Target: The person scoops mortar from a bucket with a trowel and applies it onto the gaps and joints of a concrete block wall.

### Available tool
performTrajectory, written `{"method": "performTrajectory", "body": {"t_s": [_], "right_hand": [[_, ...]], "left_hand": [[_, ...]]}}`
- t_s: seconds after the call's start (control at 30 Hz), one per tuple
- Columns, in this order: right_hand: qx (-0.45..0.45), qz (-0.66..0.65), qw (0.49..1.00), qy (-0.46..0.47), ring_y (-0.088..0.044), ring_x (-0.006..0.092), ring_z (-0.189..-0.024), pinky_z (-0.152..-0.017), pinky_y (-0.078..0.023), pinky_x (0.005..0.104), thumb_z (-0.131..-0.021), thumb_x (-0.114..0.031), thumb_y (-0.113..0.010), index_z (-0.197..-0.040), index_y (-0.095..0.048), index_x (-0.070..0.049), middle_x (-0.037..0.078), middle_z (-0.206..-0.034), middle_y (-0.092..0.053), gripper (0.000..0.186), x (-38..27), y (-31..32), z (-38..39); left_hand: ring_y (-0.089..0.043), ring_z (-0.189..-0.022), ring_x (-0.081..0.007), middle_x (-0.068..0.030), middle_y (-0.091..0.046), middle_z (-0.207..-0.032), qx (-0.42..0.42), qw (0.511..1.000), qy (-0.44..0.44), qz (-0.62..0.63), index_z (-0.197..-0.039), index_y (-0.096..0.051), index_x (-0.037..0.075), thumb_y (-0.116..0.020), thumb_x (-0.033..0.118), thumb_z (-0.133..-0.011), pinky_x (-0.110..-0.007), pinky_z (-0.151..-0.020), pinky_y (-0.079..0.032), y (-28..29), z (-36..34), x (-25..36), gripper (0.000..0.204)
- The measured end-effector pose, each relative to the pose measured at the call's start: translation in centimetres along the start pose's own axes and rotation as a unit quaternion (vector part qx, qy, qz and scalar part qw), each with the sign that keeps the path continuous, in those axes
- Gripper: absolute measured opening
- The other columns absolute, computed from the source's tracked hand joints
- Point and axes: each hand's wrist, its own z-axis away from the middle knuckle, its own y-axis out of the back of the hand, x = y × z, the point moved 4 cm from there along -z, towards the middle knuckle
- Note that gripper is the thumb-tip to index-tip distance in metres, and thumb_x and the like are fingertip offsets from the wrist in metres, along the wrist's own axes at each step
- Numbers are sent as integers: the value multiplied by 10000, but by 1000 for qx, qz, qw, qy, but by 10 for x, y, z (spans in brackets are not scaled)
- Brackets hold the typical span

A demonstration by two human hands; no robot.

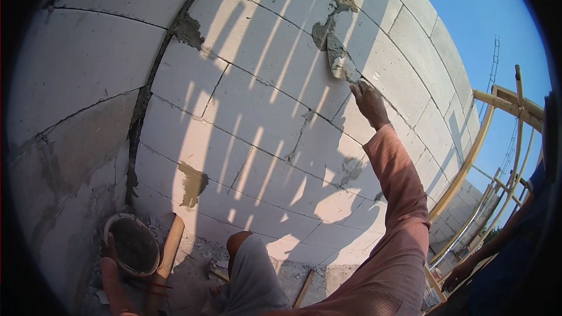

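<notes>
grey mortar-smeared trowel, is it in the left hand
No, the right hand holds the grey mortar-smeared trowel; the left hand touches the round grey bucket.

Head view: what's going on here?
A person is working at a pale block wall. Their right grip holds a trowel, its blade up against the wall beside a rough patch of grey mortar. Their left grip is at the left side of a bucket of grey mix, low in the corner; how firmly it holds is unclear. Another person is at the right edge.
</notes>
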Motion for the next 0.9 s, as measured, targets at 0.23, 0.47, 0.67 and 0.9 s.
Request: {"method": "performTrajectory", "body": {"t_s": [0.23, 0.47, 0.67, 0.9], "right_hand": [[125, 44, 990, 54, -668, 376, -996, -839, -536, 479, -1004, -420, -538, -1196, -659, -104, 164, -1110, -688, 389, 14, 15, 27], [105, 99, 975, -169, -636, 442, -1077, -905, -502, 527, -1022, -494, -451, -1211, -628, -83, 240, -1120, -685, 486, 74, 14, 8], [202, -133, 970, 26, -651, 389, -930, -845, -513, 450, -1024, -223, -477, -1300, -592, -8, 226, -1013, -669, 368, -56, -15, 83], [65, -204, 905, 367, -602, 286, -851, -742, -519, 403, -772, -115, -706, -1106, -642, -8, 160, -1038, -584, 356, -261, -132, 188]], "left_hand": [[-462, -1353, -435, -317, -506, -1421, -3, 998, -56, -13, -1439, -471, -49, -424, 839, -846, -464, -1099, -382, -7, -5, 11, 1069], [-411, -1420, -326, -208, -441, -1527, 27, 996, -71, 44, -1512, -390, -1, -496, 679, -946, -402, -1153, -331, -42, -68, -37, 891], [-407, -1429, -309, -230, -426, -1532, 45, 985, -150, 78, -1494, -408, -9, -293, 557, -1066, -372, -1165, -318, -48, -101, -101, 719], [-509, -1305, -261, -165, -544, -1437, 180, 913, -363, -46, -1446, -471, -52, -404, 569, -1041, -346, -1109, -358, 5, -105, -106, 745]]}}
